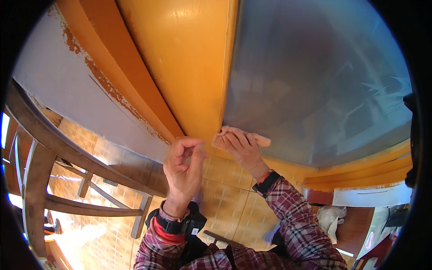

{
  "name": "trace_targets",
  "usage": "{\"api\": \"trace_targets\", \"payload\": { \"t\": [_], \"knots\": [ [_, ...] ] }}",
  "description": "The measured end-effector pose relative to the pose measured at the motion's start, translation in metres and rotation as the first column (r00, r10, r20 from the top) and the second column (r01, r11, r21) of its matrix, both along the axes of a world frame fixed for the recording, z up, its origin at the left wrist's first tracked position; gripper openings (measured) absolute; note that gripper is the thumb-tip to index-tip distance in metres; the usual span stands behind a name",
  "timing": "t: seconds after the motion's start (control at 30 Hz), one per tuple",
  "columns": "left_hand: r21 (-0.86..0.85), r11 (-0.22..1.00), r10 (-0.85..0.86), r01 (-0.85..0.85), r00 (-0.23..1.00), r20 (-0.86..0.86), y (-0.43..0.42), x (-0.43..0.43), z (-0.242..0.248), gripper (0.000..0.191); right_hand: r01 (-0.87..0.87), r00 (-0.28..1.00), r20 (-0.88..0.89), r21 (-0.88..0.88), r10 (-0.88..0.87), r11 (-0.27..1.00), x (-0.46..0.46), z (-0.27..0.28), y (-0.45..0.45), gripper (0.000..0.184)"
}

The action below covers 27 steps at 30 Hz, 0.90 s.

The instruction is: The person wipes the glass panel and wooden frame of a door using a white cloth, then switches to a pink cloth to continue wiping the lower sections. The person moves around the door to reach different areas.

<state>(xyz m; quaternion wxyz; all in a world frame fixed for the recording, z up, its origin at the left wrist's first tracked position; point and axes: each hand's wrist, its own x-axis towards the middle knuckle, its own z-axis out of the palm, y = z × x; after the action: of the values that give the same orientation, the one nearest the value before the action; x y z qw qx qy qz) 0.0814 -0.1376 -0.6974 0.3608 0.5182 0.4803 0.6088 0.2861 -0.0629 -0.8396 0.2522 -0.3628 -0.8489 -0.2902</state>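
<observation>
My right hand (243, 146) grips a folded pink cloth (263, 140) and presses it at the lower left corner of a frosted glass pane (303, 84). The pane sits in a yellow-orange wooden frame (189, 60) of what looks like a door. My left hand (185, 165) is raised just left of the cloth, fingers curled and thumb near the fingertips. Nothing shows in it, though whether thumb and fingers touch is unclear.
A wooden chair or bench frame (94, 207) stands at the left on the tiled floor (222, 202). White wall (74, 98) with chipped edging borders the door frame. At the lower right, a clear plastic bag (330, 216) lies on a reddish-brown surface (354, 229).
</observation>
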Motion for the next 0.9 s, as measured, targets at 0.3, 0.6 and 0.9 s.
{"api": "trace_targets", "payload": {
  "t": [0.3,0.6,0.9],
  "knots": [
    [0.004,0.999,-0.037,0.038,0.998,-0.049,0.005,0.007,-0.002,0.011,0.119,0.901,0.429,-0.101,-0.064,0.988,0.008,-0.085,-0.01,0.049],
    [-0.002,0.999,0.053,-0.053,0.997,-0.054,-0.023,-0.018,-0.001,0.011,0.378,0.923,0.245,-0.446,-0.295,0.812,0.102,-0.095,-0.076,0.052],
    [-0.025,0.998,0.057,-0.059,0.996,-0.074,-0.019,-0.035,-0.009,0.012,0.573,0.248,0.181,-0.82,-0.952,-0.007,0.219,-0.062,-0.155,0.046]
  ]
}}
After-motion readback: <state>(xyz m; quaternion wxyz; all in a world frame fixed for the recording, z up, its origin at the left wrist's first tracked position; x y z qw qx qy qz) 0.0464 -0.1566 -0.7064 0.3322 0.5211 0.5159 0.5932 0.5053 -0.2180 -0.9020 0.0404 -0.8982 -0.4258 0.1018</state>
